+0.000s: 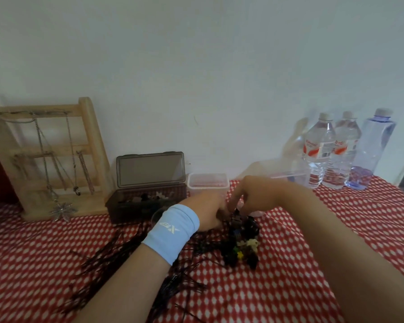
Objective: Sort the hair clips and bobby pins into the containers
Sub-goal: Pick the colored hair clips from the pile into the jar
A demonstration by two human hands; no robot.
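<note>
I see L hand [205,212] & R hand [254,197] on clips [243,245], centre; grips I cannot tell. Tangled pins [117,250] may snag clips.

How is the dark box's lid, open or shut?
Open. The dark box has its lid tipped up behind it, and clips show inside.

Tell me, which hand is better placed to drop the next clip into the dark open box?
Probably the left hand: it is on the side of the clip pile where the dark box stands. The right hand would have to cross over it to get there.
</note>
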